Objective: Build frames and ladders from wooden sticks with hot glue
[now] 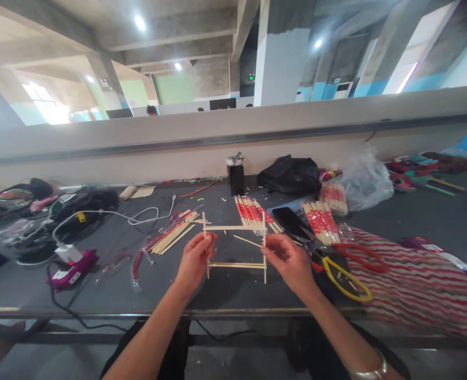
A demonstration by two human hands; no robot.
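Observation:
My left hand (195, 259) is closed around the left upright of a small frame of wooden chopsticks (234, 228), lifted above the dark tabletop. The frame has two uprights joined by an upper and a lower pair of crossbars. At its right upright my right hand (289, 259) pinches a loose chopstick (246, 240), which points left into the frame's opening and slants slightly up. Whether those right fingers also grip the upright is hard to make out. Loose chopsticks (174, 238) lie spread left of the frame. Behind it are chopsticks in red-printed wrappers (249, 211).
Right of my hand lie scissors with red and yellow handles (348, 282), a phone (291, 221) and striped cloth (416, 279). A purple power strip (75, 269) with a white cable sits left. Farther back stand a black container (236, 179), a black bag (291, 177) and clear plastic (366, 182).

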